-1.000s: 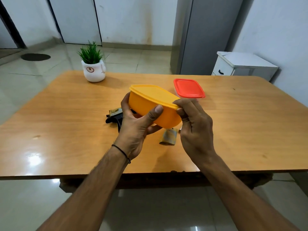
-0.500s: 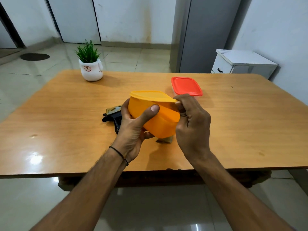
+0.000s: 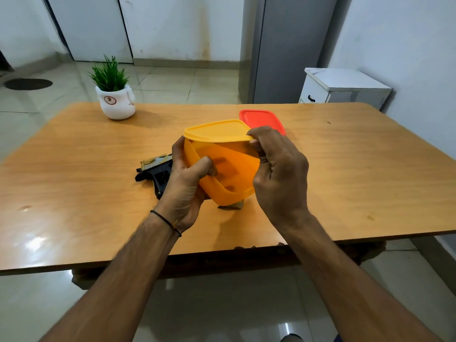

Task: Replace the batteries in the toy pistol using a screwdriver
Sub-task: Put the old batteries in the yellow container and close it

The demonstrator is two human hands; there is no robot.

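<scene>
A yellow tub (image 3: 227, 174) is gripped by the left hand (image 3: 185, 186), tilted above the table (image 3: 74, 193), its lid (image 3: 217, 129) pinched at a corner by the right hand (image 3: 278, 174). The toy pistol (image 3: 155, 169) is seen lying just left of the left hand, the nearer one.

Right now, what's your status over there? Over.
Left grip holds yellow box, tilted above table. Right grip pinches its lid at the corner. Toy pistol lies behind left grip, part hidden, untouched.
</scene>
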